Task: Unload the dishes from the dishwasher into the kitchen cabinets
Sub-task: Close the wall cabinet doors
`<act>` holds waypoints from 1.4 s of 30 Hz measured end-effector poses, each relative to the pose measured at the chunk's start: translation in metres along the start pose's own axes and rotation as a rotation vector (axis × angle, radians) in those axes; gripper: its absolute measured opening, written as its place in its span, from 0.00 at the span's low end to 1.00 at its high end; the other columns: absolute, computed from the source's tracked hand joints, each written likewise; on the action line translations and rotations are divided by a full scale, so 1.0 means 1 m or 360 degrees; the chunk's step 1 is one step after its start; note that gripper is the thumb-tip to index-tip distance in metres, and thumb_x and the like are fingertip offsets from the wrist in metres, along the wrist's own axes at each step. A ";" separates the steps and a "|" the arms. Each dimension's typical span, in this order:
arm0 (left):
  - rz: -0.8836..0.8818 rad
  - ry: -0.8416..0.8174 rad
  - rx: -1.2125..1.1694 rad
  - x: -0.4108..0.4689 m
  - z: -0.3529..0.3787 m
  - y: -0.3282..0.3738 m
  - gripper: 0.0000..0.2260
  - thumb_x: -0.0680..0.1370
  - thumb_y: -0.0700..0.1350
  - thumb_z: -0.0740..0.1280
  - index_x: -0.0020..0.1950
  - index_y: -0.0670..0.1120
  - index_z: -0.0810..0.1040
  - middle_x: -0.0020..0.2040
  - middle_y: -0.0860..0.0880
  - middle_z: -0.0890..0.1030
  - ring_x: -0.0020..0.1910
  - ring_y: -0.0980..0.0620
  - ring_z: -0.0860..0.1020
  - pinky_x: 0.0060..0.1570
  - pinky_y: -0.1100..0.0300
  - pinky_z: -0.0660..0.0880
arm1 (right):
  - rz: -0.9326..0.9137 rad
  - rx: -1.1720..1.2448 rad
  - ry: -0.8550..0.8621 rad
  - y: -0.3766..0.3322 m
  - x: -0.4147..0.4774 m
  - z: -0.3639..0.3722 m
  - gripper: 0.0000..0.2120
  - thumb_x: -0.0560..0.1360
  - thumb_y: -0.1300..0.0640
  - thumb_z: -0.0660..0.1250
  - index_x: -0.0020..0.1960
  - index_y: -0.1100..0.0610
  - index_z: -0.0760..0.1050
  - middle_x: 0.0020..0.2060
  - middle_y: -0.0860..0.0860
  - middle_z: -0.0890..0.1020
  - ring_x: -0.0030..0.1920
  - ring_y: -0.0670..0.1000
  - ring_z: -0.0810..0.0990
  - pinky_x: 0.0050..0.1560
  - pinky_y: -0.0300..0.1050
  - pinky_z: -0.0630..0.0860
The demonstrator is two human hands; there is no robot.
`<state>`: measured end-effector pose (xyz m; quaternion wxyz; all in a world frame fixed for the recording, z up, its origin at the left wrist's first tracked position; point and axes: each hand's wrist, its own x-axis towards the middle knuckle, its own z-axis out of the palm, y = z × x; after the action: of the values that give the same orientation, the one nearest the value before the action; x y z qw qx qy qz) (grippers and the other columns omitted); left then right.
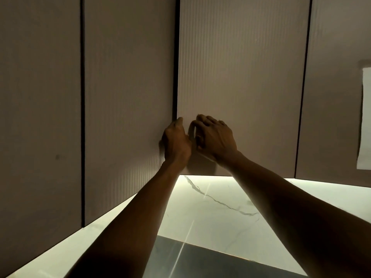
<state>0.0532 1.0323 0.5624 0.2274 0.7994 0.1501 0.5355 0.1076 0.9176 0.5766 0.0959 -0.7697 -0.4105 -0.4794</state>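
Observation:
Both my arms reach up to the beige ribbed wall cabinets. My left hand (175, 140) is at the dark seam between two doors, its thumb tip on the left edge of the right-hand cabinet door (241, 77); its fingers curl at that edge, mostly hidden behind the hand. Just to its right, my right hand (215, 137) grips a beige mug (200, 166) from above. The mug's handle loop (191, 129) shows between the two hands, and the mug is held close against the door's lower part. All doors look closed or nearly so.
Another cabinet door (128, 97) runs off to the left of the corner, and one more (337, 117) lies to the right with a white sheet (364, 121) hanging on it. Below are a lit white marble backsplash (210, 207) and a dark counter surface (200, 261).

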 end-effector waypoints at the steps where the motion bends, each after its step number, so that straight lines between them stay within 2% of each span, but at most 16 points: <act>1: -0.0013 -0.0014 -0.0046 0.000 0.004 0.001 0.27 0.81 0.44 0.69 0.78 0.44 0.66 0.74 0.43 0.72 0.71 0.44 0.73 0.69 0.53 0.71 | -0.0002 -0.0022 -0.0009 0.003 0.001 0.005 0.27 0.75 0.39 0.55 0.68 0.52 0.72 0.67 0.52 0.74 0.65 0.55 0.75 0.62 0.54 0.75; 4: -0.0050 -0.0101 -0.0056 0.001 0.018 0.001 0.29 0.81 0.48 0.68 0.80 0.45 0.62 0.80 0.43 0.63 0.78 0.41 0.64 0.74 0.50 0.64 | 0.0009 -0.0073 -0.0014 0.010 0.003 0.017 0.24 0.74 0.41 0.66 0.67 0.51 0.72 0.66 0.51 0.75 0.64 0.54 0.76 0.62 0.54 0.74; 7: -0.0073 -0.0176 0.0011 0.005 0.033 -0.006 0.31 0.82 0.51 0.66 0.82 0.46 0.58 0.82 0.42 0.56 0.80 0.40 0.58 0.76 0.47 0.60 | 0.0046 -0.0106 -0.0089 0.014 0.002 0.024 0.30 0.73 0.40 0.68 0.70 0.51 0.70 0.70 0.52 0.73 0.67 0.55 0.74 0.65 0.56 0.73; 9: -0.0053 -0.0208 0.0045 0.007 0.041 -0.010 0.30 0.83 0.53 0.64 0.81 0.45 0.59 0.82 0.42 0.54 0.81 0.40 0.56 0.77 0.46 0.59 | 0.0085 -0.0116 -0.0123 0.019 0.001 0.027 0.32 0.73 0.40 0.68 0.73 0.51 0.68 0.73 0.53 0.70 0.71 0.56 0.71 0.69 0.58 0.70; 12: 0.0010 -0.0251 0.0044 0.009 0.048 -0.009 0.28 0.84 0.53 0.62 0.81 0.44 0.61 0.82 0.42 0.56 0.80 0.40 0.56 0.77 0.46 0.60 | 0.0132 -0.0114 -0.0157 0.026 -0.002 0.028 0.31 0.77 0.40 0.64 0.76 0.51 0.65 0.77 0.53 0.65 0.76 0.56 0.65 0.73 0.60 0.65; 15: 0.0068 -0.0277 0.0052 0.010 0.047 -0.004 0.30 0.82 0.53 0.66 0.80 0.44 0.61 0.82 0.42 0.57 0.80 0.40 0.59 0.76 0.48 0.63 | 0.0164 -0.0125 -0.0188 0.030 -0.005 0.026 0.29 0.79 0.41 0.61 0.77 0.50 0.64 0.78 0.53 0.63 0.77 0.55 0.63 0.75 0.60 0.62; 22: 0.0126 -0.0371 0.0081 -0.004 0.028 0.004 0.33 0.80 0.56 0.69 0.80 0.45 0.63 0.81 0.43 0.60 0.78 0.40 0.61 0.73 0.48 0.66 | 0.0210 -0.0080 -0.0150 0.031 -0.019 0.014 0.26 0.79 0.44 0.62 0.75 0.49 0.66 0.77 0.52 0.65 0.75 0.56 0.65 0.72 0.59 0.65; 26: 0.0133 -0.0381 0.0081 -0.020 0.009 0.001 0.33 0.77 0.53 0.73 0.78 0.45 0.66 0.78 0.44 0.66 0.74 0.40 0.68 0.69 0.47 0.73 | 0.0232 -0.0055 -0.0127 0.021 -0.035 0.001 0.26 0.79 0.43 0.63 0.75 0.49 0.67 0.76 0.52 0.67 0.75 0.56 0.67 0.71 0.59 0.67; 31: 0.0142 -0.0338 0.0090 -0.046 -0.022 0.006 0.33 0.75 0.50 0.76 0.76 0.45 0.68 0.74 0.45 0.71 0.69 0.41 0.73 0.62 0.50 0.76 | 0.0250 0.0057 -0.0090 0.009 -0.059 -0.027 0.25 0.79 0.45 0.65 0.74 0.50 0.68 0.75 0.52 0.68 0.74 0.57 0.68 0.71 0.60 0.68; 36: 0.0161 -0.0298 0.0155 -0.088 -0.070 0.019 0.32 0.75 0.51 0.75 0.75 0.45 0.69 0.74 0.45 0.72 0.71 0.43 0.73 0.65 0.53 0.73 | 0.0212 0.0174 -0.0052 -0.010 -0.091 -0.068 0.26 0.78 0.45 0.65 0.74 0.49 0.69 0.75 0.51 0.69 0.73 0.57 0.70 0.69 0.59 0.70; 42: 0.0060 -0.0195 0.0238 -0.144 -0.151 0.038 0.31 0.75 0.52 0.75 0.75 0.47 0.70 0.73 0.47 0.72 0.71 0.43 0.72 0.65 0.52 0.72 | 0.0099 0.0385 0.0062 -0.054 -0.133 -0.129 0.25 0.77 0.47 0.67 0.72 0.52 0.71 0.73 0.52 0.72 0.71 0.57 0.72 0.67 0.57 0.71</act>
<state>-0.1412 0.9607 0.5176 0.1657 0.8481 0.1605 0.4771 -0.0435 0.8114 0.5221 0.2107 -0.7555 -0.4393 -0.4381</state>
